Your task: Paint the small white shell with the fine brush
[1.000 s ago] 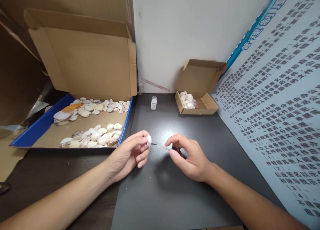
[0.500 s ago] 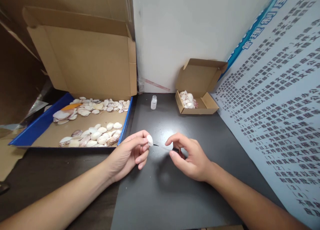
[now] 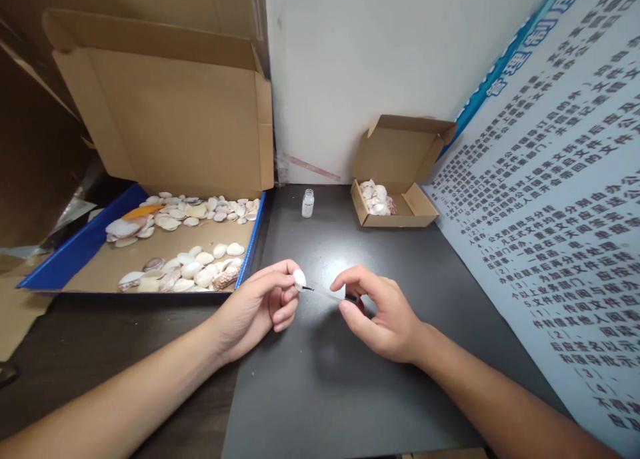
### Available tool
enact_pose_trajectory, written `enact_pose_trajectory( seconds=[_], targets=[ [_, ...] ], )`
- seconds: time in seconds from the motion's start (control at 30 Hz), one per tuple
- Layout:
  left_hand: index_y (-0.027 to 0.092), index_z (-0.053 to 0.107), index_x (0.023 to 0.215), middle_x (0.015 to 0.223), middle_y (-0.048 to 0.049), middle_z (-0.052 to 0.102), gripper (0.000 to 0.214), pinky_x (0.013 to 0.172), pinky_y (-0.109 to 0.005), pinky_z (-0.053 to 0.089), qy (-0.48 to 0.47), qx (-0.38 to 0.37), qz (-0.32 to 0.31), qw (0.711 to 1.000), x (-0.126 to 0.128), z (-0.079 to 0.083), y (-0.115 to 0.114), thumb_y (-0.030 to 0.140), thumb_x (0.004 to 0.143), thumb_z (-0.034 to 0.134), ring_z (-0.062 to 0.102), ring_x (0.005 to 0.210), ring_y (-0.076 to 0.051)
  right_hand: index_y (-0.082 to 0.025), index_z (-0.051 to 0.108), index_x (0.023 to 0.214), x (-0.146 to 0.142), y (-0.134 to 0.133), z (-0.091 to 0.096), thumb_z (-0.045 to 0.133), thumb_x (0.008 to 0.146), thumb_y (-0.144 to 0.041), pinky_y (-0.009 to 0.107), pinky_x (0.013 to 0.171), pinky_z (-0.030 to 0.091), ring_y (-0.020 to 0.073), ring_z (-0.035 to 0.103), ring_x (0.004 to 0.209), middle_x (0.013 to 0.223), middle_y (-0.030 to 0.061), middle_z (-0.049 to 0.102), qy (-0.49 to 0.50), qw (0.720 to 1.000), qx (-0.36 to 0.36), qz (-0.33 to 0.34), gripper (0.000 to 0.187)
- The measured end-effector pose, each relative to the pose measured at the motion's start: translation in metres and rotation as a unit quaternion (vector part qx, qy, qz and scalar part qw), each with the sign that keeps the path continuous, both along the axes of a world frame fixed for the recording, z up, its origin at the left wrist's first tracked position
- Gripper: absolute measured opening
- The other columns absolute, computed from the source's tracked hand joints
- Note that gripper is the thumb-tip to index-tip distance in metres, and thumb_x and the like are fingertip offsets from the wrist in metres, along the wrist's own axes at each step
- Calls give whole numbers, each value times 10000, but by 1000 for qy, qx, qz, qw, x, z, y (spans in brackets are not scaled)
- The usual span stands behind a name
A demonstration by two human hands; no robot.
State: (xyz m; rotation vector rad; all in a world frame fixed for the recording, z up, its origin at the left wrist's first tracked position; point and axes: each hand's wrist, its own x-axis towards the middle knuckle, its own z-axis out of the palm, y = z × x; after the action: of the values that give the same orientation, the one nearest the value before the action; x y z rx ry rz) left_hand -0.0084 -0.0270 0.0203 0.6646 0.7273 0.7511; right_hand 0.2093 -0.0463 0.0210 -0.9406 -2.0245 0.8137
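Note:
In my left hand (image 3: 267, 292), thumb and fingertips pinch a small white seashell (image 3: 299, 279) above the dark table. My right hand (image 3: 377, 309) is closed on the black cap of a small applicator brush (image 3: 323, 294). Its thin clear stem points left, and its dark tip is at the shell's lower right edge; whether it touches, I cannot tell. Between the right thumb and forefinger shows a pale patch that I cannot identify. Further back stands a small clear glass bottle (image 3: 307, 204), uncapped, with a label.
At the left lies a blue-sided cardboard box (image 3: 100, 272), lid raised, holding two groups of seashells (image 3: 205, 262). A smaller open cardboard box (image 3: 405, 218) with white shells (image 3: 376, 199) stands back right. A printed sheet (image 3: 555, 199) lines the right side; a white wall (image 3: 375, 59) rises behind.
The brush tip has moved slightly left and up, closer to the shell, and more of its clear stem shows. Both hands stay almost in place with the same holds.

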Motion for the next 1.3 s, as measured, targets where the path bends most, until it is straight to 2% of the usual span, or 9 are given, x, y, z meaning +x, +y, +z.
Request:
enact_pose_trajectory(
  seconds=[0.13,0.3,0.5,0.63,0.93,1.13,1.3],
  targets=[
    [162,547,775,621,52,412,86,423,-172,302,-1,-3,3,1000,1,1,0,184,855,565,355,434,-52,-217,536,1016,1,0,-1,551,840,-154,187,448,336,74,363,446,604,-96,332,-16,1000,-15,-11,188],
    [162,544,784,618,51,405,72,441,-182,292,-3,-6,2,1000,1,1,0,182,852,557,351,446,-55,-212,536,1027,1,0,-1,534,875,-168,190,514,405,85,454,518,637,-75,419,5,1000,7,9,159],
    [157,539,773,617,50,407,79,453,-188,283,-2,-4,2,1000,0,0,0,177,848,556,353,454,-56,-215,536,1023,1,0,-1,547,847,-153,193,461,347,83,369,465,607,-92,333,-17,1000,-20,-6,187],
    [158,537,773,613,51,407,81,459,-190,275,5,-5,2,1000,-1,0,0,185,841,572,355,458,-56,-210,540,1022,1,0,2,518,885,-179,204,508,395,98,436,521,626,-69,421,0,1000,-1,23,143],
    [164,537,777,606,51,436,89,442,-184,288,15,-4,7,1000,0,0,-1,196,829,602,365,444,-57,-219,537,1029,0,-1,2,511,903,-184,206,526,426,103,478,550,656,-52,478,7,1000,12,15,134],
    [170,537,780,611,47,475,95,419,-178,296,18,8,10,1000,-1,-1,-1,195,843,604,366,419,-51,-228,533,997,0,-1,-1,555,831,-148,190,438,341,75,361,437,595,-98,329,-13,1000,0,-15,186],
    [174,519,781,612,47,483,116,418,-176,301,19,5,10,1000,0,-1,-2,200,845,611,368,420,-51,-229,537,996,0,-1,2,522,869,-180,206,495,417,104,470,513,609,-68,450,8,999,33,-6,136]
  ],
)
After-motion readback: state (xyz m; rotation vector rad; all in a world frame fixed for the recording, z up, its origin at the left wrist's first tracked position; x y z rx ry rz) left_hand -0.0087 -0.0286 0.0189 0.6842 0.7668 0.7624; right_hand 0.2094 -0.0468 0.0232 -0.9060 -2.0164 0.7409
